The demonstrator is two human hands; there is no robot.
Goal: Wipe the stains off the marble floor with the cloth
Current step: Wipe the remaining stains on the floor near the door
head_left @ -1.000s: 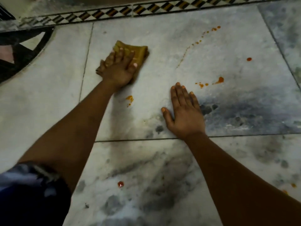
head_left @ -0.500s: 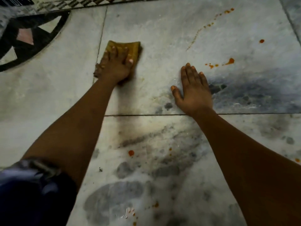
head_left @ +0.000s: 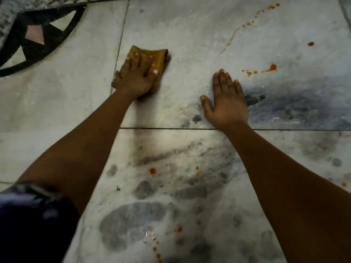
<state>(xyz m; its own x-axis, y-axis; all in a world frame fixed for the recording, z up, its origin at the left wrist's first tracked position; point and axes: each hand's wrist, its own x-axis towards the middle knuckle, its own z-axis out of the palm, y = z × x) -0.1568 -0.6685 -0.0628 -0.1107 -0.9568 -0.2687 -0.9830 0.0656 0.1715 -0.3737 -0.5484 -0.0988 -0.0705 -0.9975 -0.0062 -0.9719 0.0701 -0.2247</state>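
The left hand presses flat on the cloth, fingers straight, in the upper middle of the frame. The right hand lies flat on the floor, fingers straight, holding nothing. Orange stains dot the upper right, and more sit lower down between the arms. The cloth is well apart from them. The cloth could smear the orange wider if it is already dirty. The lower spots could get missed.
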